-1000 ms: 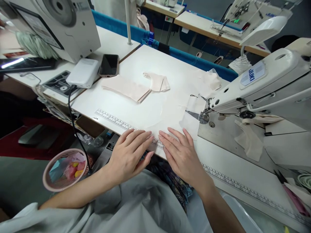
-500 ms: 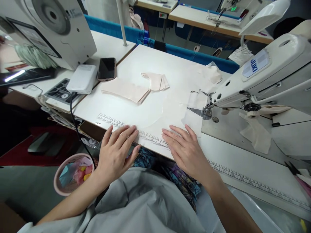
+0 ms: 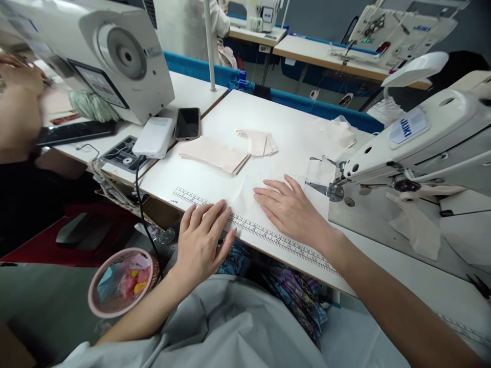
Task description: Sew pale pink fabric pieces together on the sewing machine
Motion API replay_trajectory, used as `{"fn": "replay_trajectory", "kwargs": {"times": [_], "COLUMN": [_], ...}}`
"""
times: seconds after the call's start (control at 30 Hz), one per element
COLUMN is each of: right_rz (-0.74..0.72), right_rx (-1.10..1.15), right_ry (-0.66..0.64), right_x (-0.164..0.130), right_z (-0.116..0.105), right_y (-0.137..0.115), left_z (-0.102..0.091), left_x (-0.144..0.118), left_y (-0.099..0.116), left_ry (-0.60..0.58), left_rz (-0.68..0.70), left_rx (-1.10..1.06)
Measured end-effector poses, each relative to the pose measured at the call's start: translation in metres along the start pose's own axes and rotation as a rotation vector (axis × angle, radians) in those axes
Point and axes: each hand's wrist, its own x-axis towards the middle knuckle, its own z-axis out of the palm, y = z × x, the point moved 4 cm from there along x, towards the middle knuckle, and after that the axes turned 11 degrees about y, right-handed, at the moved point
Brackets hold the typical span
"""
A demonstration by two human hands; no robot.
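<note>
My left hand [image 3: 203, 243] rests flat on the front edge of the white sewing table [image 3: 268, 117], fingers on the printed ruler strip [image 3: 253, 230]. My right hand [image 3: 293, 207] lies flat and spread farther in on the table, on a thin white fabric piece [image 3: 245, 189], left of the sewing machine's presser foot [image 3: 333, 190]. Neither hand holds anything. A stack of pale pink fabric pieces [image 3: 215, 153] and a smaller folded pink piece [image 3: 259, 143] lie beyond my hands.
The white sewing machine [image 3: 422, 138] fills the right. A phone [image 3: 187, 123], a white power bank [image 3: 153, 138] with a black cable, and another machine [image 3: 103, 56] stand at left. A pink basket [image 3: 120, 281] sits below. Another person's arm [image 3: 15, 102] shows far left.
My right hand has slid forward from the table's edge toward the presser foot. My left hand stays at the ruler edge. The view has tilted up a little.
</note>
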Motion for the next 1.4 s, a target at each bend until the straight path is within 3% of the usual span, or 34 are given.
{"fn": "replay_trajectory", "kwargs": {"times": [0.3,0.53,0.93,1.13,1.4], "right_rz": [0.039,0.077,0.114,0.135,0.133], "right_rx": [0.026,0.083,0.135,0.147,0.151], "right_ry": [0.055,0.114,0.02,0.088,0.136], "right_x": [0.005,0.002,0.002,0.002,-0.001], "right_z": [0.009,0.008,0.016,0.014,0.012], "right_y": [0.028,0.026,0.027,0.026,0.027], "left_z": [0.002,0.005,0.006,0.011,0.025], "left_x": [0.008,0.009,0.008,0.018,0.023], "left_y": [0.002,0.003,0.013,0.023,0.025], "left_ry": [0.002,-0.01,-0.07,-0.047,-0.142], "left_rz": [0.031,0.102,0.165,0.183,0.202], "left_rx": [-0.063,-0.09,-0.028,-0.072,-0.05]}}
